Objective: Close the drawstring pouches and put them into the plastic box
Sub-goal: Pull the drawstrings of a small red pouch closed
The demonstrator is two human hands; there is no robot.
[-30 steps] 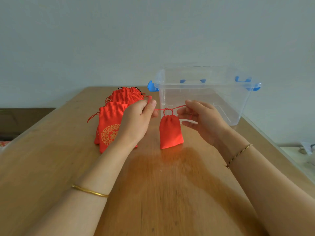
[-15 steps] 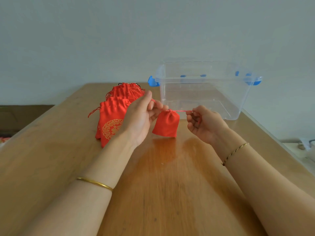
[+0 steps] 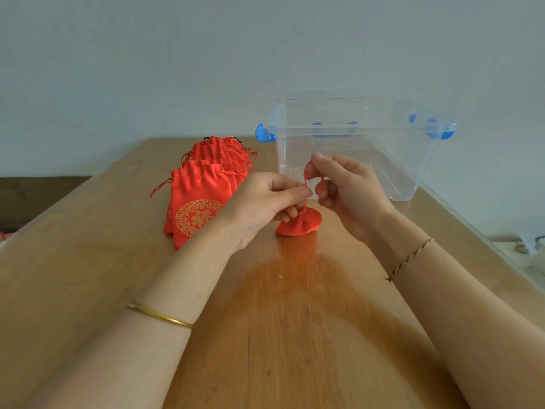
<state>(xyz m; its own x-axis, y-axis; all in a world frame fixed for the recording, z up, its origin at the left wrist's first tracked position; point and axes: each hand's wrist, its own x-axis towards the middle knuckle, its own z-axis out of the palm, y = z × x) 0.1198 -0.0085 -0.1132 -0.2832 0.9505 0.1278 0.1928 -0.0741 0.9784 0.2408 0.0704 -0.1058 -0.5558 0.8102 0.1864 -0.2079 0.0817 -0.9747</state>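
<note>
A small red drawstring pouch (image 3: 300,224) rests on the wooden table (image 3: 88,276), its mouth gathered tight. My left hand (image 3: 262,206) pinches the pouch's neck and cord from the left. My right hand (image 3: 348,190) holds the red cord loop (image 3: 313,181) up above the pouch. A clear plastic box (image 3: 354,143) with blue latches stands behind my hands, with nothing visible inside. A pile of several red pouches (image 3: 206,190) with gold emblems lies left of my left hand.
The table's right edge (image 3: 477,231) runs close past the box. A pale wall rises behind the table. Small objects sit on a lower surface at the far right (image 3: 528,243).
The pouch was hanging between my hands with the cords pulled sideways; now it sits on the table, and my right hand has lifted the cord upward while my left moved to the neck.
</note>
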